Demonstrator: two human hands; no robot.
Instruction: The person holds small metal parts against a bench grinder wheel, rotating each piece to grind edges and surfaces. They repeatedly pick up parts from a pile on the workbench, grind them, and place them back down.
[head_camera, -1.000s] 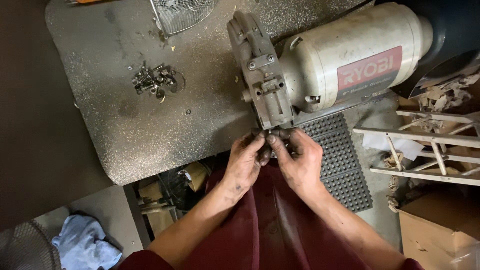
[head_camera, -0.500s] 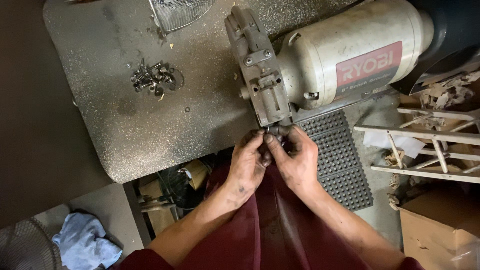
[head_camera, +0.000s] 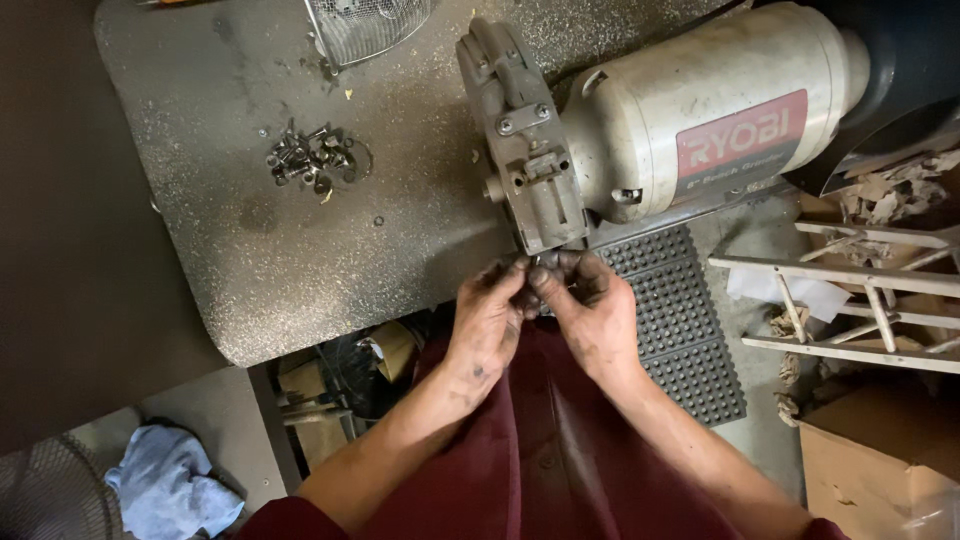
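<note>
A speckled grey counter (head_camera: 260, 250) is carrying a cream bench grinder (head_camera: 680, 130) lying at its right edge. A small heap of screws and washers (head_camera: 312, 158) is sitting near the middle, and a wire mesh guard (head_camera: 365, 25) is resting at the far edge.

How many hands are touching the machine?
2: the left hand and right hand meet, fingertips together, at the near end of the bench grinder.

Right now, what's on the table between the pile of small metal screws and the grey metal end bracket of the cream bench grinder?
Head view: mostly bare speckled tabletop between screw pile and bracket, only a few tiny loose bits.
</note>
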